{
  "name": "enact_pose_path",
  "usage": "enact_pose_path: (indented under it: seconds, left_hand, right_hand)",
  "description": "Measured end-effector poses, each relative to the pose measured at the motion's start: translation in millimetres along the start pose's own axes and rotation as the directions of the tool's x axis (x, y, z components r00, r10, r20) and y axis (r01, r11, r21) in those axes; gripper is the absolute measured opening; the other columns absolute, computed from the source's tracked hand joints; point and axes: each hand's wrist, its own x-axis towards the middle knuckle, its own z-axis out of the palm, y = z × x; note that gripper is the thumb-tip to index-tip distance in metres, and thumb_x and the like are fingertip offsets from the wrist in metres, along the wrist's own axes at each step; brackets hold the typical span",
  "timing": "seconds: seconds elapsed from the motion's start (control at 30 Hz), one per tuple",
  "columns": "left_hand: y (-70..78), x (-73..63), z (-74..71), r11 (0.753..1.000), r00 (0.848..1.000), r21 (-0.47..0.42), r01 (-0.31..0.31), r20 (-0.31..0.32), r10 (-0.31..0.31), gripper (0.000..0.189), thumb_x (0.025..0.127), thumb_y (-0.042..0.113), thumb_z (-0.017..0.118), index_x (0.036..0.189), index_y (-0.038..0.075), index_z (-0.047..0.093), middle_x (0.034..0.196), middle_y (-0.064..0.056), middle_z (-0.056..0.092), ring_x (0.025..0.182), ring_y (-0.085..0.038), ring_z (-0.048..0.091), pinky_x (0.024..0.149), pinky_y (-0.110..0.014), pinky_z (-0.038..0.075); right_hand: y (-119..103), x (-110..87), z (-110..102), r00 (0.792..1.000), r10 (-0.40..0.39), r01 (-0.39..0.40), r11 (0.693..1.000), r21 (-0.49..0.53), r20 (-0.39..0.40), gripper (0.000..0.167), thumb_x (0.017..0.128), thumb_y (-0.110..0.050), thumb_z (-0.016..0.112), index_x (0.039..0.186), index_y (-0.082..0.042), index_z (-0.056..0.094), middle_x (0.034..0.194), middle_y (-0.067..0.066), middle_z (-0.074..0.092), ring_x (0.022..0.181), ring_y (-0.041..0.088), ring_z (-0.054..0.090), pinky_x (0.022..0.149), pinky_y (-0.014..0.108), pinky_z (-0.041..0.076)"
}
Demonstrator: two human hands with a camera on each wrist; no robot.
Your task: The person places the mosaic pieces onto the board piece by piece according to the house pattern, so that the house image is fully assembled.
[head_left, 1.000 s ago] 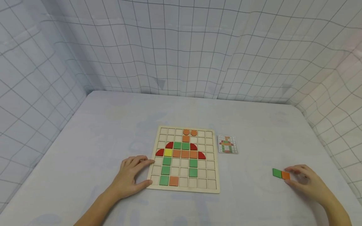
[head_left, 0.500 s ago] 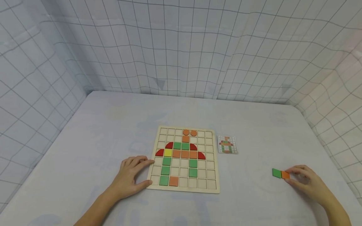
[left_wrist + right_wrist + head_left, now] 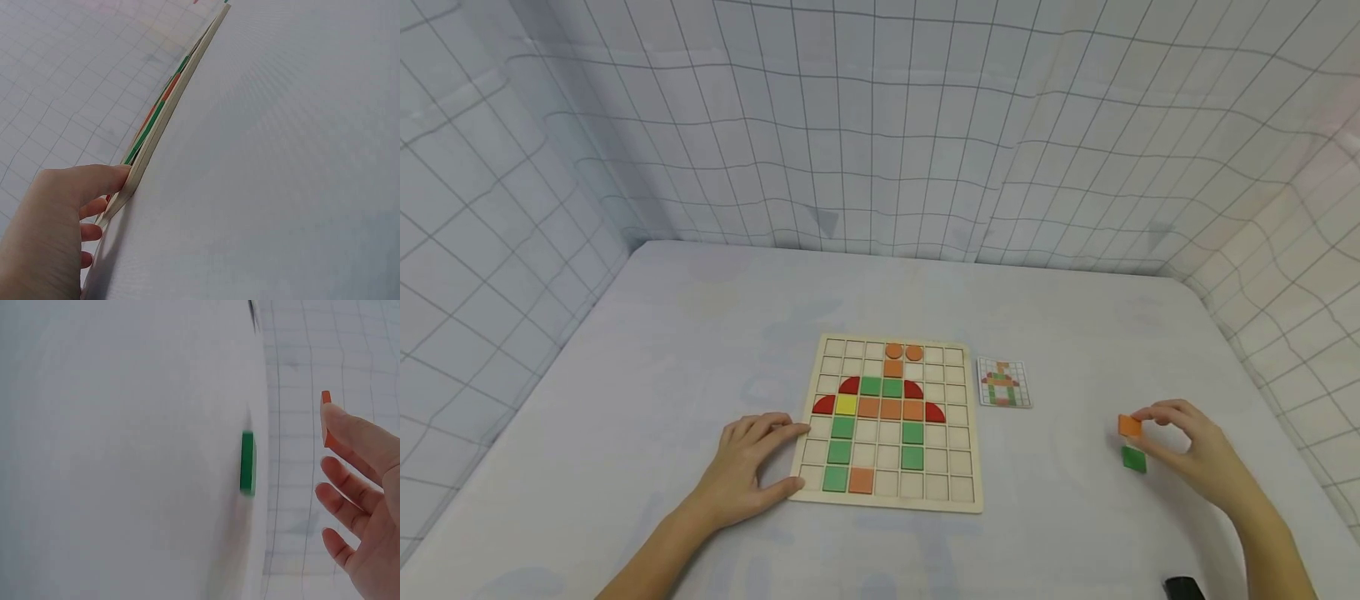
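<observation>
A wooden grid board [image 3: 951, 481] lies on the table, with orange, green, red and yellow tiles set in some of its squares. My left hand [image 3: 748, 467] rests against its left edge; the thumb touches near the front corner and the index finger higher up. In the left wrist view that thumb lies on the board's edge [image 3: 156, 134]. Far to the right, my right hand [image 3: 1197, 454] pinches an orange square tile [image 3: 1129, 426] between thumb and index finger, lifted off the table. Just below it a green square tile [image 3: 1134, 459] lies flat on the cloth.
A small printed card [image 3: 1004, 383] with a coloured grid pattern lies right of the board. Part of a black object [image 3: 1183, 588] shows at the bottom right, by the right forearm. White grid-lined curtains [image 3: 925, 125] enclose the table's back and sides.
My right hand has lifted the orange tile from beside the green one and moved it up and left. The black object has come into view. The left hand and board stay put.
</observation>
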Motion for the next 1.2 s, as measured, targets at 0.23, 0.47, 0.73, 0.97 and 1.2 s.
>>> enact_pose_path:
  seconds: [0.23, 0.47, 0.73, 0.97, 1.2]
  left_hand:
    - [0.0, -0.1, 0.5, 1.000, 1.000, 0.008, 0.002, 0.004, -0.002, 0.057, 0.068, 0.038, 0.073, 0.119, 0.019, 0.058, 0.115, -0.001, 0.050, 0.106, -0.020, 0.039, 0.088, -0.046, 0.023]
    - [0.5, 0.5, 0.3, 1.000, 1.000, 0.012, -0.004, 0.004, 0.004, 0.056, 0.069, 0.038, 0.072, 0.119, 0.020, 0.058, 0.115, 0.000, 0.050, 0.105, -0.019, 0.039, 0.087, -0.045, 0.024]
    - [0.1, -0.3, 0.2, 1.000, 1.000, 0.016, -0.008, -0.007, 0.008, 0.055, 0.068, 0.037, 0.073, 0.118, 0.019, 0.059, 0.114, -0.001, 0.051, 0.105, -0.020, 0.040, 0.087, -0.045, 0.024]
    - [-0.3, 0.0, 0.3, 1.000, 1.000, 0.008, -0.009, -0.004, 0.009, 0.056, 0.067, 0.037, 0.073, 0.119, 0.018, 0.059, 0.114, -0.001, 0.051, 0.104, -0.020, 0.040, 0.087, -0.046, 0.024]
    - [-1.1, -0.1, 0.6, 1.000, 1.000, 0.015, -0.009, -0.006, 0.009, 0.057, 0.068, 0.038, 0.073, 0.119, 0.018, 0.058, 0.114, -0.001, 0.051, 0.105, -0.020, 0.040, 0.087, -0.045, 0.024]
  right_hand:
    - [-38, 30.4, 25, 0.998, -0.058, 0.058, 0.998, 0.020, -0.010, 0.032, 0.068, -0.002, 0.077, 0.096, -0.011, 0.064, 0.098, -0.004, 0.055, 0.089, 0.007, 0.047, 0.081, 0.012, 0.031]
    - [-73, 51.9, 59, 0.970, -0.236, 0.240, 0.969, 0.061, -0.063, 0.036, 0.059, 0.003, 0.080, 0.091, -0.007, 0.064, 0.093, 0.000, 0.060, 0.084, 0.015, 0.054, 0.079, 0.015, 0.037]
    - [-112, 57.2, 92, 0.970, -0.242, 0.241, 0.967, 0.081, 0.013, 0.031, 0.064, -0.010, 0.080, 0.091, -0.011, 0.065, 0.092, -0.002, 0.059, 0.086, 0.017, 0.055, 0.076, 0.042, 0.039]
    - [-140, 57.4, 118, 0.949, -0.313, 0.306, 0.943, 0.129, 0.043, 0.029, 0.065, -0.015, 0.079, 0.089, -0.013, 0.063, 0.089, -0.005, 0.059, 0.087, 0.015, 0.055, 0.077, 0.041, 0.039]
    - [-168, 53.9, 139, 0.958, -0.249, 0.227, 0.961, 0.158, 0.140, 0.025, 0.071, -0.026, 0.077, 0.091, -0.018, 0.063, 0.094, -0.009, 0.057, 0.094, 0.011, 0.052, 0.083, 0.041, 0.038]
